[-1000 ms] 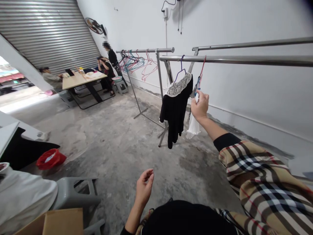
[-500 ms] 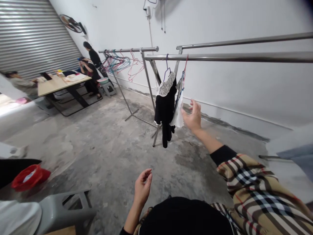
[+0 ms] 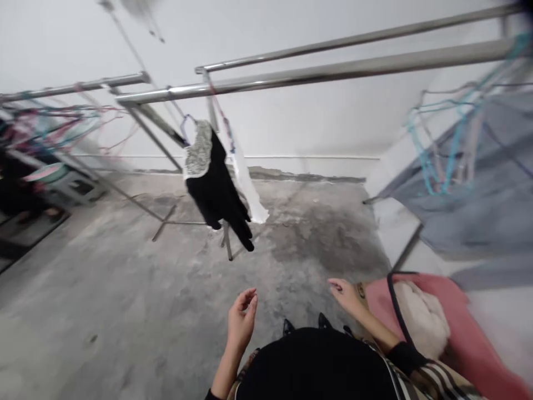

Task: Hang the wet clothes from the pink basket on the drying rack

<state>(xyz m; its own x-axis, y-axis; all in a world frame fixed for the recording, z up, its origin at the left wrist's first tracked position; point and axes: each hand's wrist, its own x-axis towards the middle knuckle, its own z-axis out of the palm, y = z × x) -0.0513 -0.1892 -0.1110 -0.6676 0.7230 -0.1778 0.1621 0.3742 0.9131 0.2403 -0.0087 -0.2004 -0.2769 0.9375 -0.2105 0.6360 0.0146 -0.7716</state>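
Note:
My left hand hovers low over the floor, its fingers loosely curled and apart, holding nothing. Farther right, my right hand is also bare, fingers loosely bent, close to a pink bag-like thing with pale fabric in it. Ahead, a black garment with a white lace collar hangs tilted on a purple hanger. Just behind it a white garment hangs from a red hanger. Both hang on a metal rack rail, apart from my hands.
Another rack at left carries several coloured hangers, blurred. Turquoise hangers hang at right before grey-blue fabric. A grey stool with a basin stands at far left, beside a partly visible person.
My view has swung right, bringing the turquoise hangers and pink thing in. My right hand has come away from beside the white garment and dropped low. My left hand stays about the same.

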